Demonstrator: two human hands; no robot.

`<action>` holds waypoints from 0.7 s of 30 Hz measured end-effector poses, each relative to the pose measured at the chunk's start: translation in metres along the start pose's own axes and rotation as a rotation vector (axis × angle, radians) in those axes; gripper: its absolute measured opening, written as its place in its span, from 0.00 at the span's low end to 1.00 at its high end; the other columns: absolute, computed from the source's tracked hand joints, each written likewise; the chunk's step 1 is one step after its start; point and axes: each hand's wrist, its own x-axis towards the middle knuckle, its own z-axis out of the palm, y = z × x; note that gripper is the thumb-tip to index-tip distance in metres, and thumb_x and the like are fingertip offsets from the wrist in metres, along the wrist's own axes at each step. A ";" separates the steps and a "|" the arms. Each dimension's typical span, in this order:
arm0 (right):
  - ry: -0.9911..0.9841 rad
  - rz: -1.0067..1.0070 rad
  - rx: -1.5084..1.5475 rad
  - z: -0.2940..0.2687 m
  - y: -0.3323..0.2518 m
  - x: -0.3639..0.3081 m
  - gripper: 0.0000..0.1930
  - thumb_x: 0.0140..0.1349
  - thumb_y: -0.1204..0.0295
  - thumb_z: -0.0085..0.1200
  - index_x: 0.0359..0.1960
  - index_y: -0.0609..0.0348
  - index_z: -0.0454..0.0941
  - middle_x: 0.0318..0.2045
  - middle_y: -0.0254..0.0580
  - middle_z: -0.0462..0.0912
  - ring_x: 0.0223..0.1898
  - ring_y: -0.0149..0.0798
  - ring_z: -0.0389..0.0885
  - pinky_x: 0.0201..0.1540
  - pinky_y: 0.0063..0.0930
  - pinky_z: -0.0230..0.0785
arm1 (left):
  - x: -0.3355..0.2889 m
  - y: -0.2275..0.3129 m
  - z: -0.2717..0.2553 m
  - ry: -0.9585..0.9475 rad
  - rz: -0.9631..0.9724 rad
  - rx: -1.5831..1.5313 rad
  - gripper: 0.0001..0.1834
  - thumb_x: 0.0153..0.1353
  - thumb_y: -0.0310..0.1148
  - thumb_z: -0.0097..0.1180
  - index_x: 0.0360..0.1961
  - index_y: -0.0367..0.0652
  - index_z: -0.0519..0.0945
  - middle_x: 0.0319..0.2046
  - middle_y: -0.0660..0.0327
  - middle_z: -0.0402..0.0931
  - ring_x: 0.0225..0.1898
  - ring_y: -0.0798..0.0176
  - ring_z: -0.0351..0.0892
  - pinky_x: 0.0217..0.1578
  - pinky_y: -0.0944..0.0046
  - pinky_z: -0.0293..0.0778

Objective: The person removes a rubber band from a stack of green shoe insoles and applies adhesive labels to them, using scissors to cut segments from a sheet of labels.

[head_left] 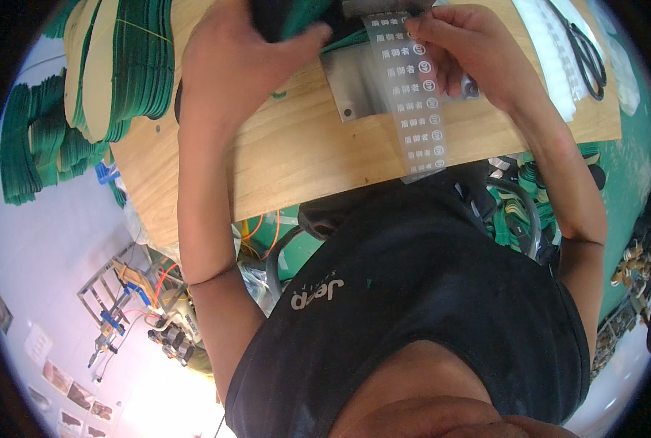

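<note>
A clear strip with rows of white printed labels (414, 106) hangs from a dark machine part (384, 6) at the top edge, over a metal plate and past the table's front edge. My right hand (479, 55) is closed, thumb and forefinger pinching the strip's right edge near its upper end. My left hand (241, 66) is at the top, left of the strip, its thumb stretched toward the machine. Beside that thumb is a dark green piece (300, 18), partly cut off. Blur and the picture's edge hide the left fingers, so whether they grip it is unclear.
Stacks of green and cream insole-shaped pieces (132, 69) stand at the table's left. On the wooden table (289, 160) lies the metal plate (355, 91). Black-handled scissors (588, 62) rest on white sheets (552, 66) at the right. More green pieces (515, 219) are below the table.
</note>
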 end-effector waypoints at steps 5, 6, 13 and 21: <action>-0.003 -0.116 0.020 0.001 0.012 0.000 0.16 0.72 0.69 0.53 0.27 0.65 0.81 0.16 0.39 0.80 0.15 0.31 0.79 0.19 0.23 0.72 | 0.014 0.002 -0.006 -0.216 0.085 0.220 0.50 0.39 0.40 0.78 0.66 0.35 0.70 0.47 0.40 0.82 0.50 0.40 0.82 0.52 0.52 0.76; -0.011 -0.153 0.009 0.001 0.014 -0.001 0.15 0.71 0.69 0.53 0.27 0.65 0.81 0.16 0.38 0.80 0.15 0.31 0.79 0.18 0.23 0.71 | 0.013 0.003 -0.007 -0.223 0.075 0.198 0.50 0.39 0.39 0.77 0.65 0.35 0.70 0.47 0.40 0.82 0.49 0.41 0.83 0.52 0.53 0.76; 0.055 -0.245 0.188 -0.010 0.043 -0.028 0.13 0.71 0.64 0.57 0.32 0.60 0.82 0.22 0.32 0.81 0.20 0.24 0.78 0.20 0.16 0.66 | 0.000 0.022 -0.021 -0.199 0.082 -0.036 0.37 0.45 0.33 0.71 0.58 0.31 0.75 0.38 0.46 0.83 0.38 0.56 0.84 0.42 0.62 0.78; -0.026 -0.228 -0.019 -0.007 0.027 -0.013 0.13 0.69 0.62 0.59 0.31 0.58 0.80 0.21 0.30 0.78 0.18 0.24 0.76 0.20 0.17 0.66 | 0.008 -0.034 -0.033 0.122 -0.010 -0.284 0.12 0.51 0.30 0.62 0.35 0.34 0.82 0.26 0.64 0.79 0.28 0.67 0.77 0.32 0.63 0.73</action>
